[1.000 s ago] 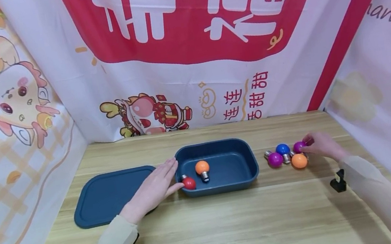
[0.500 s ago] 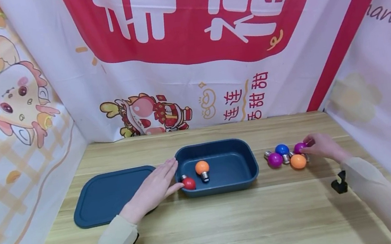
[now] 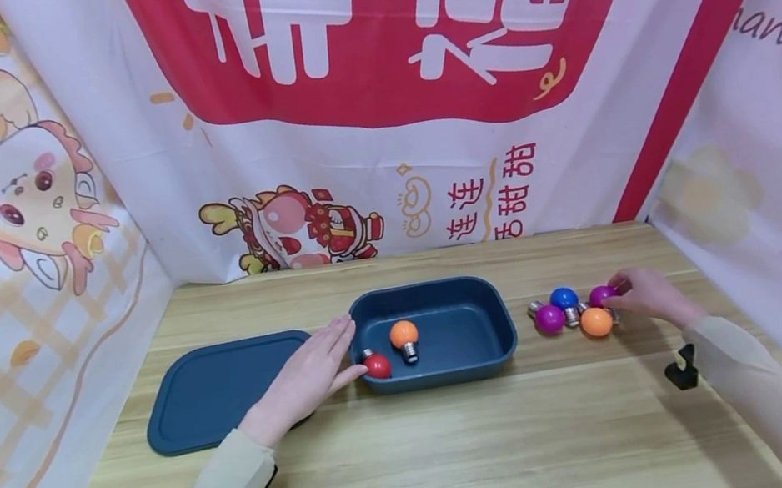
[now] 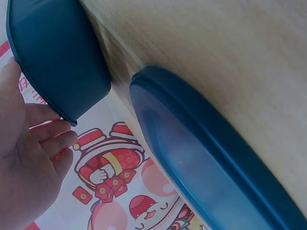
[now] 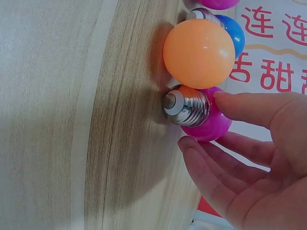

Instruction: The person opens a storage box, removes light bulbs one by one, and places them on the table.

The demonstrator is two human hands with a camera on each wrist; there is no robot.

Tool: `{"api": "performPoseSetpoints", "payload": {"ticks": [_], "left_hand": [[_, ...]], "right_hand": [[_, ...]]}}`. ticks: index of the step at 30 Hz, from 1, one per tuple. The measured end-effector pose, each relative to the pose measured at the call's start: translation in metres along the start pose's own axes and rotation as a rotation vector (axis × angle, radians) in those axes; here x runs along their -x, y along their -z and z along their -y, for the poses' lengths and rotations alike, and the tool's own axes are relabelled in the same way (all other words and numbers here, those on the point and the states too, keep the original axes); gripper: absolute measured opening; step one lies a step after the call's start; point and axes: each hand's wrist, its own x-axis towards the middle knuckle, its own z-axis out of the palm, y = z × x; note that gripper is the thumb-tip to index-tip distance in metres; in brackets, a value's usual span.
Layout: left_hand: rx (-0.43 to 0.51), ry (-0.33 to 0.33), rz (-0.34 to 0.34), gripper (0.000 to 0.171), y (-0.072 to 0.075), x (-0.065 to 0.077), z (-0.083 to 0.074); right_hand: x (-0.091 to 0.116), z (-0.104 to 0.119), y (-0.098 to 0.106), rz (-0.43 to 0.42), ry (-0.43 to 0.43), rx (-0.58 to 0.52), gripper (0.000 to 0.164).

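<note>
My left hand (image 3: 305, 379) lies with fairly straight fingers against the left end of a dark blue box (image 3: 509, 336); the left wrist view shows its fingertips at the rim. Inside the box are a red light bulb (image 3: 378, 366) and an orange light bulb (image 3: 403, 333). On the right, my right hand (image 3: 647, 292) pinches a purple light bulb (image 5: 206, 125) between thumb and fingers, its metal screw base pointing away from the palm. Touching that bulb is another orange bulb (image 5: 199, 53). A blue bulb (image 3: 564, 299) and a second purple bulb (image 3: 550, 320) lie just left of them.
A dark blue lid (image 3: 224, 395) lies flat on the wooden table (image 3: 468, 452), left of the box and partly behind my left hand. Printed cloths (image 3: 377, 153) hang along the back and both sides of the table.
The orange bulb in the right-hand group has shifted slightly left, and the purple bulb at my right hand has moved very slightly. My left hand and the box stay where they were.
</note>
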Motion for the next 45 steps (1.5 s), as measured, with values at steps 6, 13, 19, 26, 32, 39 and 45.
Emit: {"api": "performPoseSetpoints", "payload": {"ticks": [6,13,19,26,32,39,45], "left_hand": [[0.003,0.001,0.007,0.076,0.0,0.0,0.0],[0.011,0.004,0.013,0.076,0.001,0.0,0.0],[0.014,0.015,0.023,0.077,0.001,-0.001,0.001],[0.013,0.019,0.017,0.077,-0.001,-0.001,0.001],[0.018,0.022,0.012,0.077,-0.002,0.0,0.001],[0.023,0.027,0.024,0.078,-0.001,0.0,0.001],[0.005,0.018,0.021,0.078,-0.002,0.0,0.0]], "right_hand": [[0.0,0.0,0.0,-0.001,-0.002,0.0,0.052],[0.002,0.0,0.003,-0.008,-0.014,-0.002,0.054],[0.002,-0.003,0.004,-0.002,-0.028,0.0,0.057],[0.003,-0.004,0.004,-0.013,-0.031,0.001,0.058],[0.005,-0.003,0.009,-0.017,-0.031,0.006,0.062],[0.005,-0.003,0.015,-0.058,0.013,0.029,0.059],[0.007,-0.003,0.016,-0.058,0.004,0.023,0.061]]}}
